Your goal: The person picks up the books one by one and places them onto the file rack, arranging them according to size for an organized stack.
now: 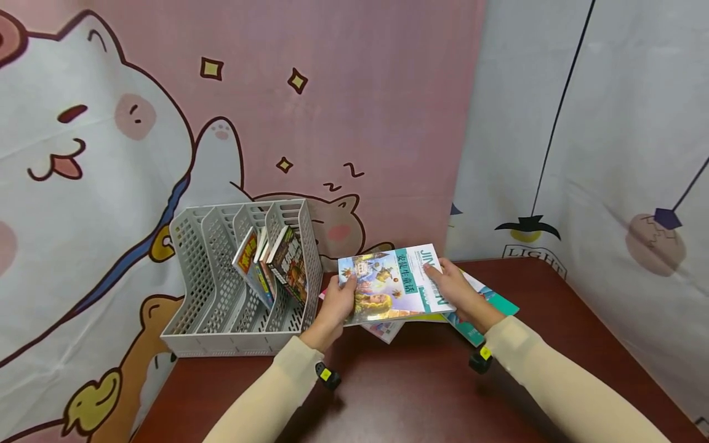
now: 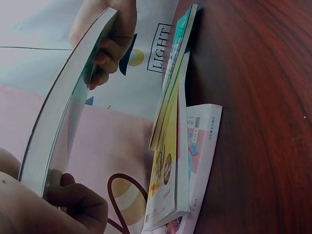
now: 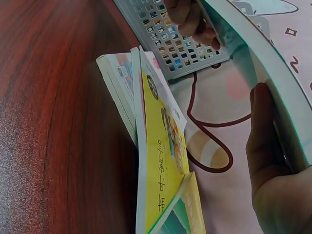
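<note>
A paperback book (image 1: 382, 286) with a fairy-tale picture cover is held up by both hands, cover toward the head camera. At its left end the left hand (image 1: 336, 303) grips it, thumb on the cover and fingers behind. The right hand (image 1: 456, 290) holds the opposite end the same way. In the left wrist view the book's page edge (image 2: 53, 109) bows slightly. Beneath it, a loose pile lies on the table: a teal-covered book (image 1: 503, 303), a yellow book (image 3: 163, 146) and a pale book with a barcode (image 2: 202, 146). The held book hides much of this pile in the head view.
To the left stands a grey plastic rack (image 1: 232, 344) with upright dividers. Several books (image 1: 290, 264) lean in its right-hand slots. The dark red wooden table (image 1: 410, 394) runs back to a wall covered by a printed cartoon cloth (image 1: 388, 123).
</note>
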Motion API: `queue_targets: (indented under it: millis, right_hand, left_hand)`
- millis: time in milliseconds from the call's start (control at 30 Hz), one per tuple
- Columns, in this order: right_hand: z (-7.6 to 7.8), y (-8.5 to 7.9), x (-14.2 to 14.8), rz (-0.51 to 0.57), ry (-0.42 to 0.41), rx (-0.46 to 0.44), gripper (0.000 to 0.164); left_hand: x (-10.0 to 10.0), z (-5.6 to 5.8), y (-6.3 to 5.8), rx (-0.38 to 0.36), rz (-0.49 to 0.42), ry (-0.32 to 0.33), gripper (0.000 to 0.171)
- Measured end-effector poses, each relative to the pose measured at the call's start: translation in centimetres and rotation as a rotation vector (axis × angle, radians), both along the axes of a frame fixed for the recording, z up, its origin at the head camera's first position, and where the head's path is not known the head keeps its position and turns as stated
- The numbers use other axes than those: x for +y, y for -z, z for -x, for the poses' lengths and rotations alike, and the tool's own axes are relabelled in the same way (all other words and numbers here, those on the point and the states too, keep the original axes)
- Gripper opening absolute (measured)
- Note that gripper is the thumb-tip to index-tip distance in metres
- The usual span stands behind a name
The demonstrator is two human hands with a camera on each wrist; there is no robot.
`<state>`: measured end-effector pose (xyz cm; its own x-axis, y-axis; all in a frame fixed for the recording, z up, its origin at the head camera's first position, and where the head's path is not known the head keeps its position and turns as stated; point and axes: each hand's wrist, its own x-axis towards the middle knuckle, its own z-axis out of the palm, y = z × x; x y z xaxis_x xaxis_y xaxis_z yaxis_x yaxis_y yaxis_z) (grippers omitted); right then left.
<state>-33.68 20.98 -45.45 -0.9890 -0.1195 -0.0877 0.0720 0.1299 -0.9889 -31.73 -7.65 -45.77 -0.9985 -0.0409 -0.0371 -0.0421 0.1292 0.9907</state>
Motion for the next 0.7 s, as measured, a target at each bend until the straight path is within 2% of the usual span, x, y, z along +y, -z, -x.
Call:
queue_targets:
  millis: [300, 400, 533, 600, 700]
  right_hand:
    - [0.0, -0.1, 0.6, 0.012, -0.024, -0.015, 0.065]
    - [0.1, -0.4, 1.1, 0.006, -0.050, -0.030, 0.066]
    - [0.4, -0.9, 2.0, -0.002, -0.132, -0.045, 0.067]
    - [0.6, -1.2, 2.7, -0.007, -0.173, -0.065, 0.067]
    - [1.0, -1.3, 3.6, -0.006, -0.238, -0.096, 0.067]
  left_hand:
    - [-0.6, 0.4, 0.0, -0.065, -0.110, 0.075, 0.038]
    - [-1.0, 0.6, -0.2, -0.062, -0.076, 0.098, 0.042]
    - [-1.8, 1.1, -0.6, -0.056, -0.024, 0.137, 0.056]
    - [-2.3, 1.5, -0.9, -0.071, -0.004, 0.187, 0.062]
    - [-3.2, 2.3, -1.4, -0.113, 0.060, 0.343, 0.058]
